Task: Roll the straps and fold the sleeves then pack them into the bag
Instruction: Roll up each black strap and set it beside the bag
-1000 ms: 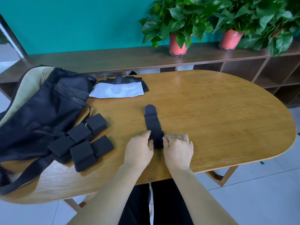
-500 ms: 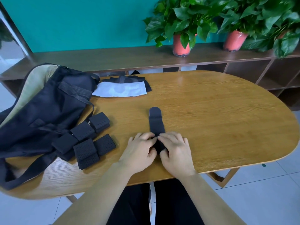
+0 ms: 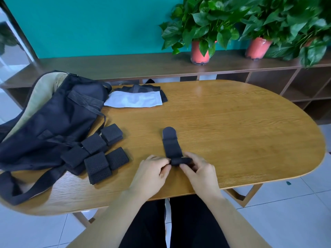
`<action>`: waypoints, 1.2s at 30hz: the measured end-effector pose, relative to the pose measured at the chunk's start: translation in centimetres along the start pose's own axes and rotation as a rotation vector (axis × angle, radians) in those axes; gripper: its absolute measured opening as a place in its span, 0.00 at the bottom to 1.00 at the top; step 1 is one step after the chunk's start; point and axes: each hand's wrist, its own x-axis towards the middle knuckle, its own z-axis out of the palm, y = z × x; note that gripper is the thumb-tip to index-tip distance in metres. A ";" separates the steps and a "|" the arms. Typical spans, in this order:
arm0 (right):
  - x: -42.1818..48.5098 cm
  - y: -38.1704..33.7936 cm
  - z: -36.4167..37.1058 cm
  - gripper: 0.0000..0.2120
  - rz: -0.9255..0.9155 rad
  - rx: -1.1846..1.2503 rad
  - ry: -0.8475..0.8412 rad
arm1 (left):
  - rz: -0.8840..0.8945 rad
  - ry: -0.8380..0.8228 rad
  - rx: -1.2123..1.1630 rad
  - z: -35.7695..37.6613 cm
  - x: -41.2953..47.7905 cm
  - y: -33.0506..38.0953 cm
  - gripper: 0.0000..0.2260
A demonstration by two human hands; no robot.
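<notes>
Head camera puts the task roughly midway, by my reading. On the oval wooden table [image 3: 232, 131], five rolled black straps [image 3: 97, 165] lie clustered just beside the black bag [image 3: 53, 126]. A sixth may sit partly under them, but I cannot tell. One more strap [image 3: 172, 145] lies flat in front of the person, with its near end wound into a small roll. The left hand [image 3: 152, 170] and right hand [image 3: 198, 169] each pinch one end of that roll between thumb and curled fingers. At the table's far side, one white sleeve [image 3: 133, 101] lies folded flat on one black sleeve [image 3: 139, 88], just beside the bag. The bag gapes open, showing tan lining, and nothing looks packed in it yet. What remains, I judge, is finishing this roll and then loading everything. Two red plant pots [image 3: 199, 52] stand on the shelf [image 3: 125, 65] behind.
</notes>
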 end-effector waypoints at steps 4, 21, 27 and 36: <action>1.4 -0.4 0.7 0.15 0.095 0.011 0.014 | -0.087 0.152 0.060 1.4 0.0 0.3 0.07; 2.6 -0.9 2.9 0.16 0.053 -0.354 0.077 | -0.266 0.213 0.103 1.8 0.6 1.2 0.18; 2.5 -0.7 3.3 0.16 -0.015 -0.378 0.126 | -0.073 0.152 0.328 2.3 0.6 0.3 0.21; 1.5 -0.4 2.7 0.23 -0.207 -0.319 0.111 | 0.000 -0.099 0.289 0.3 1.3 -0.4 0.23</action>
